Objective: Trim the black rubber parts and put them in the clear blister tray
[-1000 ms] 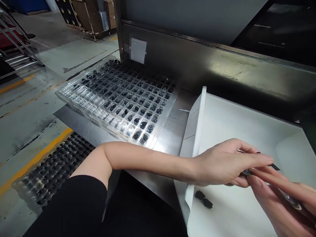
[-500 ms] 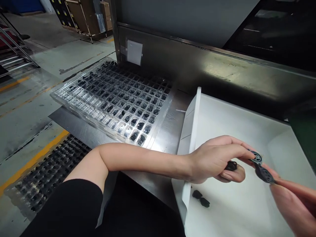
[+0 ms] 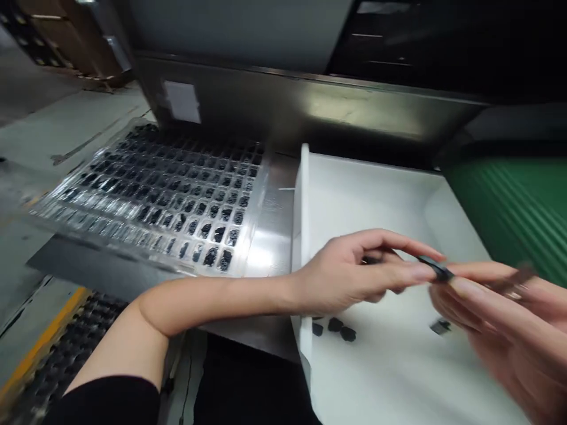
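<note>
My left hand (image 3: 354, 268) reaches over a white bin (image 3: 305, 236) and pinches a small black plastic part (image 3: 436, 270) between thumb and fingers. My right hand (image 3: 509, 319) closes on the other end of that part, which shows nearly edge-on. Another dark piece (image 3: 372, 260) is tucked inside the curled fingers of my left hand. Something brownish and blurred shows at my right fingers; I cannot tell what it is. Below the hands, a small dark piece (image 3: 440, 326) is blurred against the bin. Several black pieces (image 3: 335, 324) lie in the bin near its left wall.
Left of the bin, a transparent pocketed tray (image 3: 243, 257) with rows of black parts rests on a metal table (image 3: 279, 206). Lower down at the left is another tray of dark parts (image 3: 66, 348). A metal panel (image 3: 248, 100) stands behind; green ribbed material (image 3: 522, 206) is at right.
The view has swung right, showing more green material. My hands have come closer together, and the part between them has turned edge-on. A small dark piece now shows below my right hand.
</note>
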The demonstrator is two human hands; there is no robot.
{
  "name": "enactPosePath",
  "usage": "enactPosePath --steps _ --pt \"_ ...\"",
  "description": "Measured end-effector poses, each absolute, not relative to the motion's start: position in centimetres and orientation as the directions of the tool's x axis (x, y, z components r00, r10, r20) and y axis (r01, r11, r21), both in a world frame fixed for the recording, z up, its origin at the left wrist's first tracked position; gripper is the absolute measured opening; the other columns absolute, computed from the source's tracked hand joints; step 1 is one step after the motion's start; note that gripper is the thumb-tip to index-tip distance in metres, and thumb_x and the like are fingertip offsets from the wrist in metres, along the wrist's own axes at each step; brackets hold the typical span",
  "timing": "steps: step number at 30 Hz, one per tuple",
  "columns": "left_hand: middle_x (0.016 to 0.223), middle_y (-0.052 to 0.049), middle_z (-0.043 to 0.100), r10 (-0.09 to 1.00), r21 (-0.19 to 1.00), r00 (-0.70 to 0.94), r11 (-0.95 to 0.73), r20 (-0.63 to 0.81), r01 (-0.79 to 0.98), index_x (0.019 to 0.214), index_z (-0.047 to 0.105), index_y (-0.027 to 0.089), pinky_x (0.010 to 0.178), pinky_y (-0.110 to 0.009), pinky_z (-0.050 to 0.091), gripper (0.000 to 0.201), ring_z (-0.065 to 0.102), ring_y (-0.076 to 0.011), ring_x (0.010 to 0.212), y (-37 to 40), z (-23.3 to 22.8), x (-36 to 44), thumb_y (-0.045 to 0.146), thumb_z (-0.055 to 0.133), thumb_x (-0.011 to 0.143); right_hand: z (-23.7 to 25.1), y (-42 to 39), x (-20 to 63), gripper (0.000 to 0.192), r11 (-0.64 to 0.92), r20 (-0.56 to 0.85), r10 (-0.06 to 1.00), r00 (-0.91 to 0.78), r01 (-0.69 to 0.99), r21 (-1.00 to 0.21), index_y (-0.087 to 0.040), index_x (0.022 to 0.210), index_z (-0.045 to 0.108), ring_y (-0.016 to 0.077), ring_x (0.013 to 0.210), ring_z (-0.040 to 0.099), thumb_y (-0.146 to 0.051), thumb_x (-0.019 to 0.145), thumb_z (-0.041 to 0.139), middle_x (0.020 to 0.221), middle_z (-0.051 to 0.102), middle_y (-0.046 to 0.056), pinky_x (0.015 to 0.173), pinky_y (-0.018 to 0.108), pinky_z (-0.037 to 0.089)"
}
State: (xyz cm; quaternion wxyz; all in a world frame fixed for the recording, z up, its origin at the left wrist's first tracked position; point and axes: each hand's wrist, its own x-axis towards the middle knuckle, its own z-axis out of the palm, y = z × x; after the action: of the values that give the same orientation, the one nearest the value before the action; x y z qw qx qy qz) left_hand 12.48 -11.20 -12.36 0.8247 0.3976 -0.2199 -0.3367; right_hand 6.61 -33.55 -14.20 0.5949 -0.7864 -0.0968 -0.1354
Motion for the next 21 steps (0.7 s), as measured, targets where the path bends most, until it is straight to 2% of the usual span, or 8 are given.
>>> enactPosePath --steps 1,3,4,8,11,15,17,21 --pt "0.074 0.002 0.051 -0.723 0.812 0.686 0.447 0.080 0.376 0.112 0.071 0.013 0.054 -0.018 0.028 0.033 0.040 -0.0056 0.064 -11.2 -12.4 12.5 0.036 0.085 0.094 -13.8 -33.0 6.8 0.018 -0.236 0.290 0.003 0.957 0.282 -0.930 -0.023 0.093 0.085 0.0162 0.054 0.052 -0.038 0.101 0.080 0.064 0.056 0.011 0.041 0.028 0.040" --pt "0.073 0.002 0.053 -0.716 0.826 0.697 0.420 0.045 0.377 0.113 0.072 0.013 0.052 -0.018 0.026 0.031 0.040 -0.0054 0.062 -11.3 -12.5 12.6 0.038 0.083 0.098 -13.1 -32.3 7.1 0.029 -0.172 0.215 -0.054 0.975 0.203 -0.964 -0.022 0.084 0.081 0.0122 0.054 0.043 -0.049 0.095 0.086 0.060 0.048 0.006 0.044 0.025 0.035" --pt "0.073 0.002 0.054 -0.715 0.831 0.698 0.408 0.034 0.377 0.113 0.072 0.014 0.051 -0.017 0.026 0.030 0.040 -0.0047 0.060 -11.3 -12.6 12.7 0.039 0.083 0.099 -12.9 -32.0 7.3 0.033 -0.155 0.186 -0.048 0.981 0.177 -0.972 -0.020 0.084 0.080 0.0104 0.055 0.039 -0.051 0.094 0.087 0.060 0.046 0.004 0.046 0.023 0.032" --pt "0.076 0.001 0.060 -0.710 0.850 0.704 0.377 0.009 0.369 0.111 0.072 0.016 0.050 -0.015 0.023 0.029 0.036 -0.0023 0.057 -11.3 -13.0 12.7 0.040 0.084 0.099 -12.4 -31.6 7.1 0.037 -0.189 0.183 0.043 0.982 0.188 -0.964 -0.015 0.089 0.075 0.0091 0.060 0.041 -0.049 0.104 0.076 0.068 0.053 0.003 0.051 0.022 0.034" --pt "0.075 0.000 0.063 -0.698 0.855 0.716 0.380 0.015 0.353 0.109 0.069 0.016 0.048 -0.014 0.021 0.031 0.034 -0.0015 0.054 -11.2 -13.0 12.5 0.042 0.083 0.100 -12.2 -31.6 6.8 0.031 -0.230 0.282 0.041 0.958 0.284 -0.931 -0.016 0.095 0.076 0.0084 0.060 0.042 -0.043 0.108 0.072 0.072 0.057 0.003 0.051 0.023 0.035" --pt "0.076 0.000 0.064 -0.686 0.864 0.727 0.381 0.025 0.329 0.111 0.069 0.015 0.048 -0.014 0.021 0.031 0.034 -0.0007 0.053 -11.2 -13.1 12.5 0.041 0.083 0.101 -12.1 -31.4 6.5 0.021 -0.355 0.410 -0.030 0.911 0.374 -0.857 -0.018 0.103 0.075 0.0086 0.069 0.055 -0.038 0.106 0.076 0.081 0.064 0.002 0.056 0.019 0.044" --pt "0.077 0.000 0.064 -0.686 0.870 0.727 0.375 0.027 0.321 0.112 0.072 0.015 0.049 -0.014 0.022 0.029 0.036 -0.0008 0.054 -11.2 -13.2 12.6 0.040 0.083 0.100 -12.2 -31.2 6.4 0.018 -0.451 0.512 -0.027 0.859 0.447 -0.773 -0.019 0.111 0.074 0.0073 0.068 0.055 -0.034 0.102 0.081 0.085 0.063 0.001 0.054 0.018 0.044" --pt "0.077 -0.001 0.064 -0.707 0.873 0.707 0.344 -0.003 0.347 0.114 0.076 0.017 0.050 -0.015 0.023 0.028 0.035 -0.0009 0.054 -11.1 -13.2 12.8 0.039 0.084 0.100 -12.3 -30.8 6.4 0.020 -0.594 0.722 0.073 0.688 0.612 -0.523 -0.018 0.119 0.073 0.0060 0.068 0.048 -0.016 0.100 0.081 0.091 0.063 0.001 0.052 0.021 0.039"
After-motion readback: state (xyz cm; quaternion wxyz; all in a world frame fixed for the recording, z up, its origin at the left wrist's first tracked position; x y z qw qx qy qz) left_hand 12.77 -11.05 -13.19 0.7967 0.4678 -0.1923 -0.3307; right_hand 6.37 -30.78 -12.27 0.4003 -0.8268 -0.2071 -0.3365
